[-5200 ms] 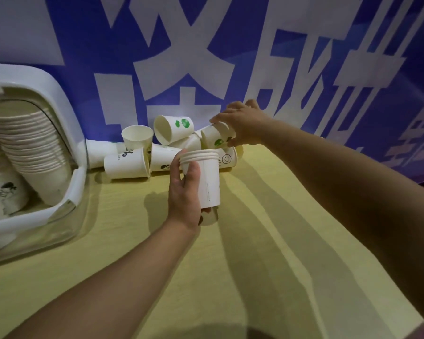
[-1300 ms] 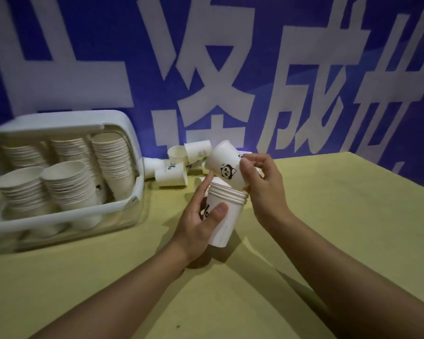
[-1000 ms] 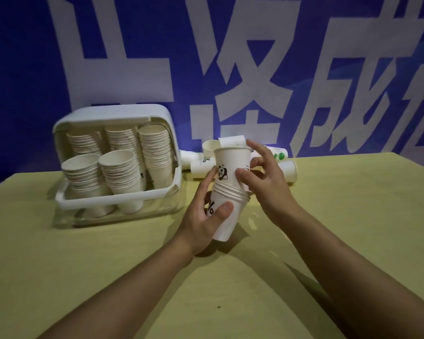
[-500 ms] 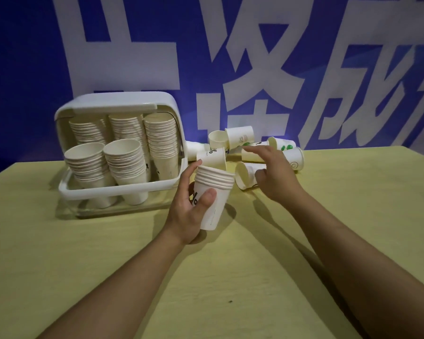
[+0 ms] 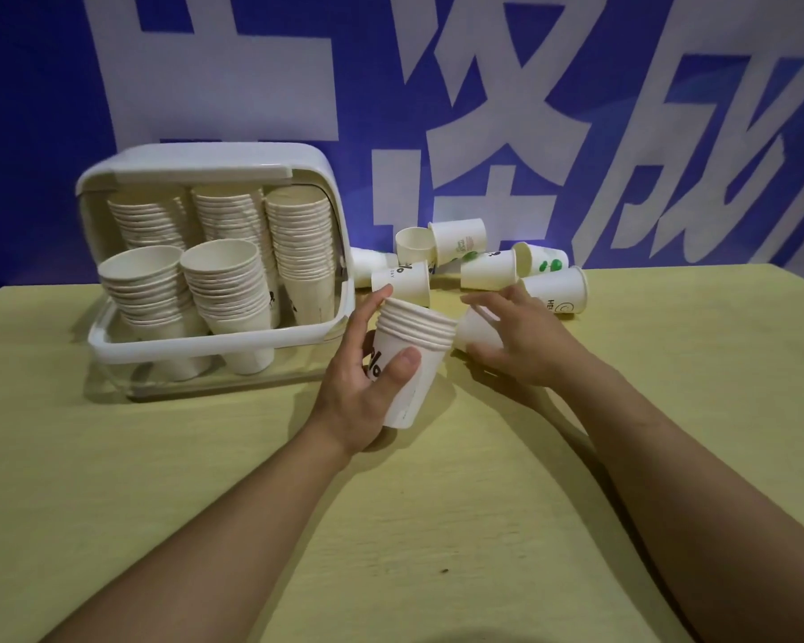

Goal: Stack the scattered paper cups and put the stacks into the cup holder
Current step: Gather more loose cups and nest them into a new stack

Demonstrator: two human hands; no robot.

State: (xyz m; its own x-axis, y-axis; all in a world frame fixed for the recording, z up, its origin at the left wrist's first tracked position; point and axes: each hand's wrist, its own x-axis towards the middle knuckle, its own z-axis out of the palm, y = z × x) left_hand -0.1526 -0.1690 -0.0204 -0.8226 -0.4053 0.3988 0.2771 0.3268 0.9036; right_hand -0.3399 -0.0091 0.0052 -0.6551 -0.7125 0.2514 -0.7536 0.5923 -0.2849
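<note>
Left hand (image 5: 363, 387) gripping a short cup stack (image 5: 407, 364) upright.
Right hand (image 5: 521, 341), fingers (image 5: 483, 301) curled round a lying cup (image 5: 476, 334) beside it.

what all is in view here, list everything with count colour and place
holder: one, white with clear base, table left, open toward the camera
stacks in holder: five, white, three behind, two in front
held stack: one, white with black print, centre, above the table
grasped cup: one, white, on its side right of the held stack
loose cups: about eight, white, some with green or black prints, mostly on their sides by the wall
table: one, yellowish
banner: one, blue with white characters, behind
left hand: grips the held stack
right hand: grips the grasped cup
</note>
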